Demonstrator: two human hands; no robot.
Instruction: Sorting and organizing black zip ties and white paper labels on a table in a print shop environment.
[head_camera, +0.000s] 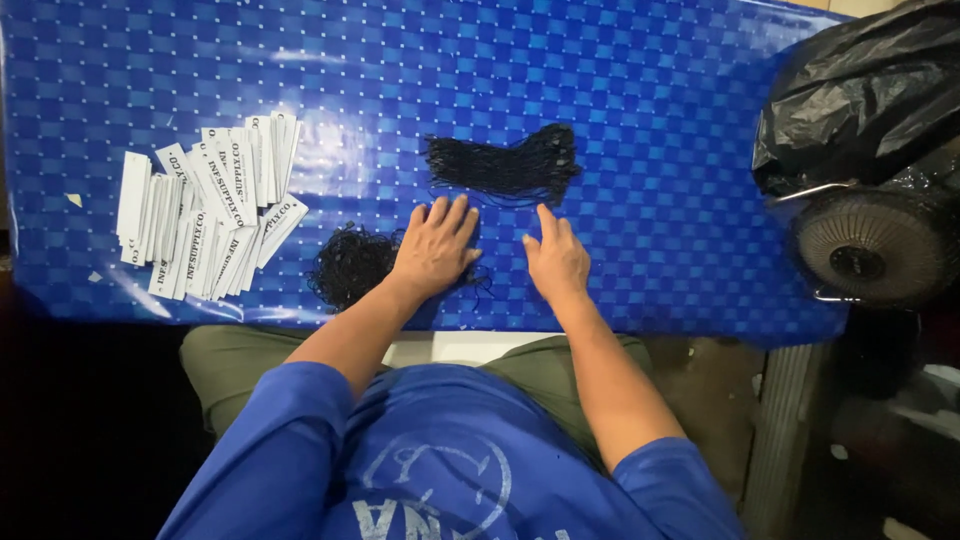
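My left hand lies flat on the blue checkered tablecloth, fingers together and pointing away, beside a tangled heap of black strings on its left; a few strands run under the palm. My right hand rests palm down next to it, index finger stretched toward a straighter bundle of black strings lying just beyond both hands. Neither hand grips anything.
A spread pile of white paper tags with dark print lies at the table's left. To the right of the table stand a fan and a black plastic bag. The table's near edge runs just below my wrists.
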